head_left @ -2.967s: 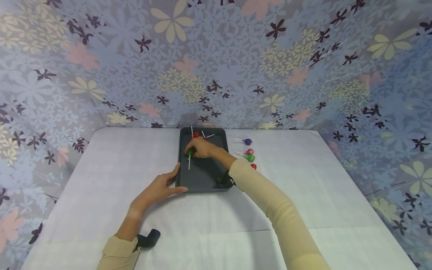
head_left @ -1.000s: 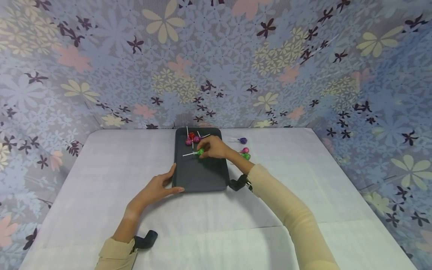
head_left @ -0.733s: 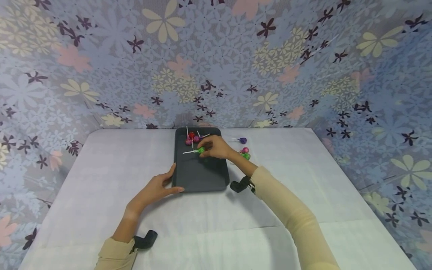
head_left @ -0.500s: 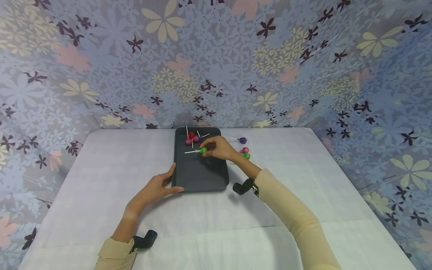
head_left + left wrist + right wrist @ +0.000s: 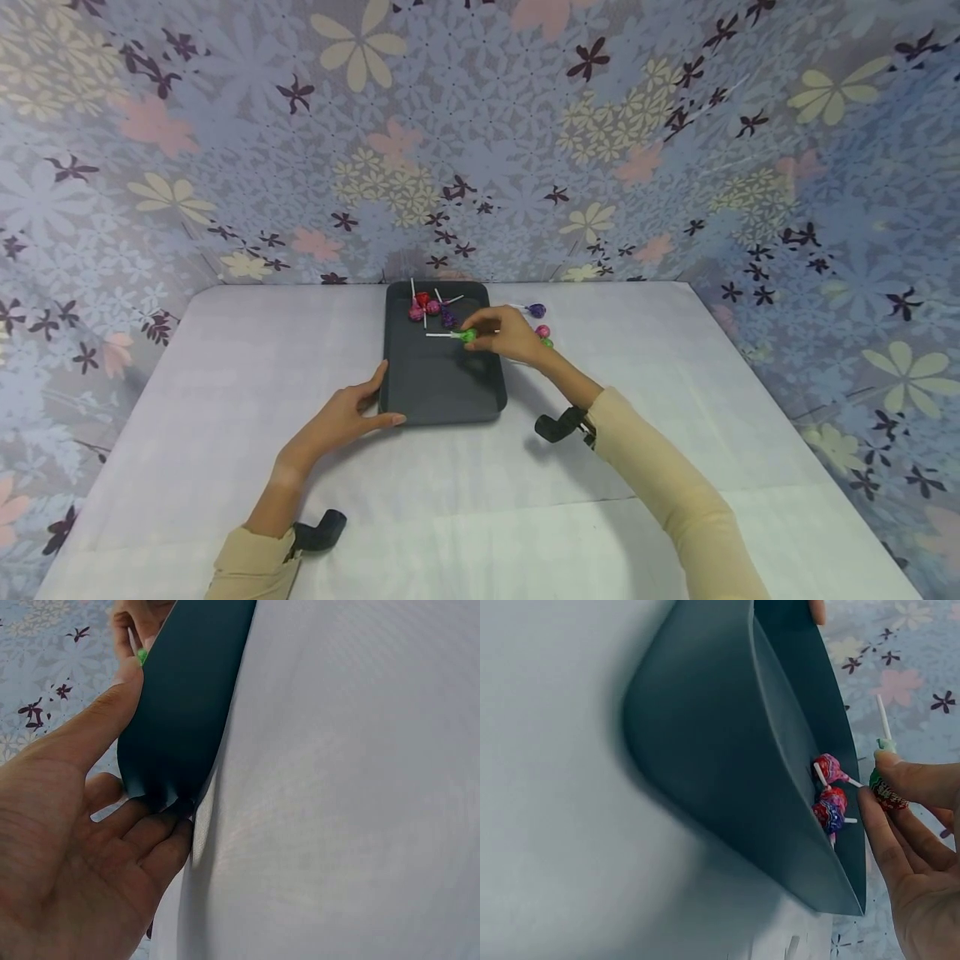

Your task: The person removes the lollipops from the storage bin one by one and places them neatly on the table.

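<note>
My right hand (image 5: 510, 335) pinches a green lollipop (image 5: 468, 336) between thumb and fingertips, above the right side of a dark grey tray (image 5: 442, 392). The lollipop's white stick points left. In the right wrist view the same green lollipop (image 5: 885, 787) shows a patterned wrapper. My left hand (image 5: 341, 421) holds the tray's front-left corner, its thumb at the front edge and fingers along the left side. The left wrist view shows those fingers (image 5: 161, 840) bent against the tray wall. Red and pink lollipops (image 5: 422, 304) and a purple lollipop (image 5: 448, 319) lie at the tray's far end.
Right of the tray, on the white cloth (image 5: 375, 533), lie another purple lollipop (image 5: 536, 310), a pink lollipop (image 5: 542, 331) and a partly hidden green lollipop (image 5: 547, 343). A flower-patterned curtain (image 5: 480, 167) rises behind the table. Each wrist carries a black camera mount (image 5: 321, 532).
My right hand has lifted the green lollipop from the tray's left part and carried it right, its stick turning from pointing toward me to pointing left. My left hand stays at the corner.
</note>
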`<state>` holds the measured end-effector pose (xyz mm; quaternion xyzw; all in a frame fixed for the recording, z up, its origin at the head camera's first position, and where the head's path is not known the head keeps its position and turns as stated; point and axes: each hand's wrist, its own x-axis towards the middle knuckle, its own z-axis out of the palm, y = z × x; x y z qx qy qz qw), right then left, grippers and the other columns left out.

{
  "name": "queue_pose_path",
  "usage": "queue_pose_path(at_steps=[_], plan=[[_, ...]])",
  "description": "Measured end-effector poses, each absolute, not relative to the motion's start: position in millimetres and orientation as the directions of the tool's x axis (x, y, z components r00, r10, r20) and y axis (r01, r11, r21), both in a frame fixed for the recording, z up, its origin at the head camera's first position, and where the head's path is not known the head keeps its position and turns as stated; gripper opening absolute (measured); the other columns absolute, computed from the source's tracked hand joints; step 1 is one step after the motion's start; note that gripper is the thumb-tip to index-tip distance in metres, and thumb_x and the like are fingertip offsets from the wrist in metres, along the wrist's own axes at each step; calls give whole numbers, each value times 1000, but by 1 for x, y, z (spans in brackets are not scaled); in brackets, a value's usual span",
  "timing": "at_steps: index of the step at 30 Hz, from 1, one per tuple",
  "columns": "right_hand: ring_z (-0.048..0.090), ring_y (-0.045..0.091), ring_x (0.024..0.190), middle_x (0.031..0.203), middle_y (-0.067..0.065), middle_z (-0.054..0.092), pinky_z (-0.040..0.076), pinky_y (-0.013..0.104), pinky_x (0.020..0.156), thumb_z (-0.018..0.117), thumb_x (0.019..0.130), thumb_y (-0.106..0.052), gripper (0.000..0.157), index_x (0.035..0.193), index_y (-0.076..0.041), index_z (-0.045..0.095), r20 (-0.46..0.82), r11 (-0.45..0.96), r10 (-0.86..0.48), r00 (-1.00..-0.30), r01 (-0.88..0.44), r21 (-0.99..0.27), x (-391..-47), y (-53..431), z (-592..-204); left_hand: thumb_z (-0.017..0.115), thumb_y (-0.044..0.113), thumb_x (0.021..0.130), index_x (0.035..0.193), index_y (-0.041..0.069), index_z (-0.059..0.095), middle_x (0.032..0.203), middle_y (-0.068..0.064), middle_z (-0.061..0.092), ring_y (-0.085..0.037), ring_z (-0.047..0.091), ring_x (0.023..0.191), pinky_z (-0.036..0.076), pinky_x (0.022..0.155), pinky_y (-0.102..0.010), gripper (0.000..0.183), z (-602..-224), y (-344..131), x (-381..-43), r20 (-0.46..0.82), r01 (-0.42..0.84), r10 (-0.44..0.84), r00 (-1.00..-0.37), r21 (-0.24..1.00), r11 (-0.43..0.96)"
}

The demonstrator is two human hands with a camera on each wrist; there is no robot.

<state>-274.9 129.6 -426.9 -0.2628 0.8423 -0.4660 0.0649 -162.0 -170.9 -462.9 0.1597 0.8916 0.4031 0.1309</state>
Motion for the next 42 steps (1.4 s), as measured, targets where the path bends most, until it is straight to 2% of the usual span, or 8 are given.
queue_pose_path(at_steps=[5,13,22,31,35,42], plan=[[69,22,91,99,10,71,56,27,71,80,79,-5,24,103,-6,74,108,391,-483,-869,-325,-861,-269,139,-425,71,51,85,157,11,14,156,-19,27,-39,32,142,33,113,-55,100,-463,-172,-163,-103,183,390,-915,756,629],[69,22,89,101,18,69,60,30,74,79,77,5,29,105,5,71,127,295,-488,-863,-301,-907,-262,157,-429,70,50,86,157,9,13,156,-20,25,-39,32,141,31,114,-54,100,-463,-170,-164,-93,196,406,-909,764,615],[69,27,95,105,20,69,59,32,85,79,76,5,28,103,4,71,152,337,-471,-869,-337,-879,-249,178,-433,71,50,85,157,11,13,158,-18,23,-37,33,142,32,115,-53,100,-465,-170,-163,-101,184,401,-911,769,612],[70,31,94,105,21,69,57,45,87,81,74,5,28,100,5,73,175,385,-421,-890,-350,-854,-237,198,-439,70,50,86,157,11,13,158,-19,24,-38,33,141,32,114,-54,100,-466,-170,-164,-93,187,399,-912,771,609],[68,37,94,104,25,69,55,52,89,79,75,8,27,100,8,71,174,415,-409,-896,-353,-839,-231,205,-437,70,50,85,157,11,12,158,-19,24,-38,34,141,32,114,-54,100,-466,-170,-164,-96,185,396,-913,767,614],[68,12,81,100,18,72,59,33,76,81,75,4,25,99,2,74,195,433,-411,-890,-379,-818,-224,220,-447,70,51,86,157,11,12,157,-19,23,-39,35,140,33,114,-53,100,-465,-170,-163,-109,177,395,-912,765,620]])
